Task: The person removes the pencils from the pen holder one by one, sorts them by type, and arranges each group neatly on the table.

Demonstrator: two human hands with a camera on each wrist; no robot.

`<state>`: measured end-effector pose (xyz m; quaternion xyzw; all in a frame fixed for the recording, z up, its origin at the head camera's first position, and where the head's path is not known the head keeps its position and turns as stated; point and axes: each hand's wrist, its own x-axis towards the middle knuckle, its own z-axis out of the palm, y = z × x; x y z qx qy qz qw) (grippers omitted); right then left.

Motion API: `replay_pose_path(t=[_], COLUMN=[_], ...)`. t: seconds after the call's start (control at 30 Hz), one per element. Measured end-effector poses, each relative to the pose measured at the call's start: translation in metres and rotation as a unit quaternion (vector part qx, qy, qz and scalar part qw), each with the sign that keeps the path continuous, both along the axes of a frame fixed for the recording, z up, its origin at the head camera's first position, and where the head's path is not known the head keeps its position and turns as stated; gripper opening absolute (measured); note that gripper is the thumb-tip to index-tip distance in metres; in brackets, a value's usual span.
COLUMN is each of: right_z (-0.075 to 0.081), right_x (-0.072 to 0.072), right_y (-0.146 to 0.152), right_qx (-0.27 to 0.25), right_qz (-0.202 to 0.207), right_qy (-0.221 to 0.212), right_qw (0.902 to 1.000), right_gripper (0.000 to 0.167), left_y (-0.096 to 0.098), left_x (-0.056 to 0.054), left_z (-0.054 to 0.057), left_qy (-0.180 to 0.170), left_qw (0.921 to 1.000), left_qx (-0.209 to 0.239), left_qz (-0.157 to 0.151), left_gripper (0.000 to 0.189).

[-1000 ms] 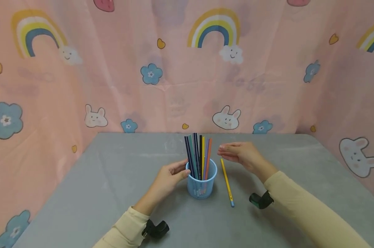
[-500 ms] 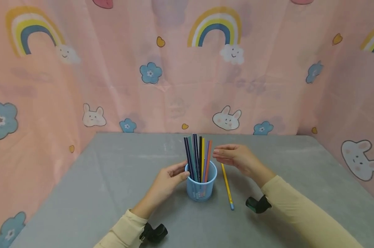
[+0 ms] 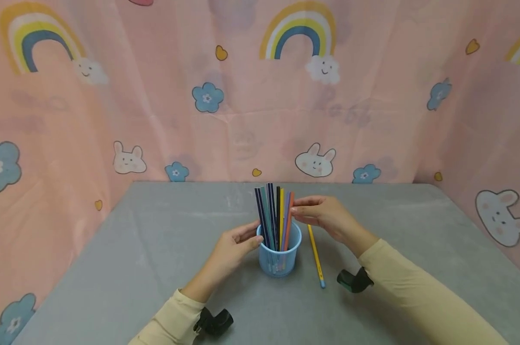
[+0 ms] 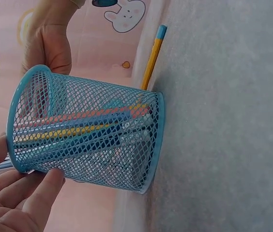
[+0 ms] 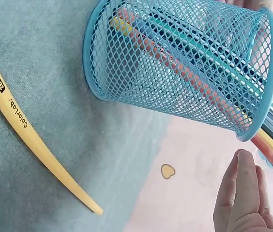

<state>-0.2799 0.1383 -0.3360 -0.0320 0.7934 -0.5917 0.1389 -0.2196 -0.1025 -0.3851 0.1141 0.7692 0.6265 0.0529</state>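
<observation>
The blue mesh pencil cup stands upright on the grey desk, between the hands. The left hand is at its nine o'clock and grips the rim, thumb to the near side and fingers behind. The right hand is at the cup's two o'clock, above rim height, with a narrow gap between its thumb and fairly straight fingers. That gap brackets the orange pencil; whether the fingertips press on it, I cannot tell.

The orange pencil stands in the cup, on the three o'clock side of the bunch, leaning outward. Next to it, going toward nine o'clock, come a purple pencil, a yellow pencil, a black pencil, then navy and teal pencils.

A loose 2B pencil, yellow with a blue end, lies on the desk at the cup's three o'clock, apart from it and at the right hand's seven o'clock. Its blue end points between five and six o'clock. Behind the desk, toward twelve, hangs a pink printed curtain.
</observation>
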Motion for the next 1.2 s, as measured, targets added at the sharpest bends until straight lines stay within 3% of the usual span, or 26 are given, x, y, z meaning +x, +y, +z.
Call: replay_pose_path(t=[0.23, 0.63, 1.2], right_z=[0.003, 0.007, 0.020], right_x=[-0.001, 0.003, 0.003], right_y=[-0.005, -0.012, -0.002], right_qx=[0.014, 0.020, -0.001], right_qz=[0.004, -0.025, -0.002], right_qy=[0.008, 0.017, 0.071], right_qw=[0.9999, 0.9994, 0.9974], right_gripper=[0.038, 0.031, 0.028], left_y=[-0.002, -0.002, -0.002], left_x=[0.000, 0.002, -0.001], left_z=[0.001, 0.003, -0.002], left_qy=[-0.003, -0.003, 0.001], left_qw=[1.0000, 1.0000, 0.9999], left_qx=[0.003, 0.002, 0.005], left_qz=[-0.004, -0.004, -0.011], left_gripper=[0.050, 0.049, 0.051])
